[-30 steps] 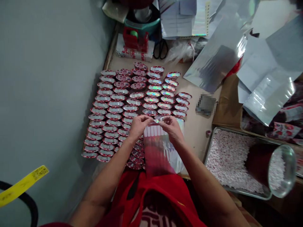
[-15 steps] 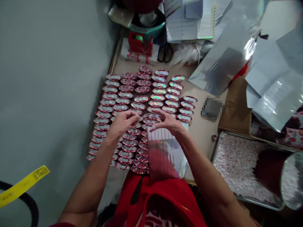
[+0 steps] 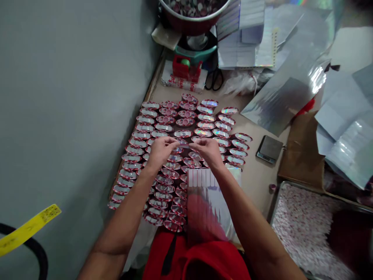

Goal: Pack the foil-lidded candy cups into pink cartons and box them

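Note:
My left hand (image 3: 162, 152) pinches one end of a thin, clear sticker strip (image 3: 184, 146). The other end sits between the thumb and fingers of my right hand (image 3: 208, 152), so the strip spans the gap between both hands. Just beneath it stand rows of small oval containers (image 3: 164, 181) with red patterned rims. Most have a pale shiny strip across the top, while a few at the back show a round pink centre (image 3: 185, 122). Partly under my right forearm lies a silvery sticker sheet (image 3: 204, 210) with a row of strips along its upper edge.
At the back are a red tape dispenser (image 3: 186, 68), black scissors (image 3: 214, 79) and a bowl (image 3: 194, 23) of small pieces on a scale. Silvery sheets (image 3: 271, 105) lie to the right, beyond a small digital scale (image 3: 269, 149). A metal tray (image 3: 278, 198) holds many small pieces. A wall (image 3: 72, 97) borders the left.
My right hand's fingers, spread before, have closed on the strip's right end. The strip is now stretched between both hands. The view has shifted, showing more of the bowl at the back.

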Tool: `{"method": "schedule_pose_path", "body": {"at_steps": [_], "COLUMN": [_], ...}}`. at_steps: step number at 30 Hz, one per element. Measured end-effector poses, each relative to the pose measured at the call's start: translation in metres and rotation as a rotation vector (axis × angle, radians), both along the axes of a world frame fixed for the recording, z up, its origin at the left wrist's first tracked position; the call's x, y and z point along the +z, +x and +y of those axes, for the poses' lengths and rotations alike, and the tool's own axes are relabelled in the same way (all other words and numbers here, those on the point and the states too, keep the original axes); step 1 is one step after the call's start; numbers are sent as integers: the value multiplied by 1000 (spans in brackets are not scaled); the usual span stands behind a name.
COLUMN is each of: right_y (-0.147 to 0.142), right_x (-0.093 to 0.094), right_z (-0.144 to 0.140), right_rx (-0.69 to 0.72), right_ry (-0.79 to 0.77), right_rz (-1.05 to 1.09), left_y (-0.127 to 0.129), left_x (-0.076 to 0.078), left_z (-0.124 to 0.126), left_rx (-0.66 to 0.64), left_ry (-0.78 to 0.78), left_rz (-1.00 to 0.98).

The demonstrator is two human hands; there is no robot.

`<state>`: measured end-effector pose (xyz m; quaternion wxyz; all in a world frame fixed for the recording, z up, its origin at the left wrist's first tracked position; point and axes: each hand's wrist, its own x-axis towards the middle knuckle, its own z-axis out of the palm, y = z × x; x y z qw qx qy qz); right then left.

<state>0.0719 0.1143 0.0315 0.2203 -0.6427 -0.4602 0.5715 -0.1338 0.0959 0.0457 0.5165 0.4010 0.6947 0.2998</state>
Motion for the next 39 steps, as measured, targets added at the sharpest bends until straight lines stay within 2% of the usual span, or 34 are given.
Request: {"method": "schedule_pose_path", "body": {"at_steps": [3, 7, 11, 16, 24, 30, 35, 37, 39], "right_y": [-7, -23, -34, -38, -41, -45, -33, -21, -10], "right_x": [2, 1, -11, -21, -22, -25, -19, -12, -3], "right_z": [43, 98, 125, 130, 126, 129, 144, 148, 148], "right_rx": [86, 197, 280, 318, 343, 334, 172, 104, 74], "right_ry": [82, 77, 77, 107, 132, 106, 68, 74, 137], "right_rz": [-288, -629, -797, -859, -860, -874, -923, -886, -767], "left_y": [6, 15, 22, 23, 21, 23, 18, 13, 9], "left_x": [-21, -49, -61, -63, -70, -74, -79, -78, -73], "left_z": [36, 80, 99, 97, 95, 93, 103, 106, 101], "left_rx": [46, 78, 87, 101, 44, 40, 147, 161, 241], "left_ry": [41, 108, 149, 126, 213, 220, 205, 192, 208], "left_rz": [58, 227, 412, 466, 504, 560, 628, 568, 461]}}
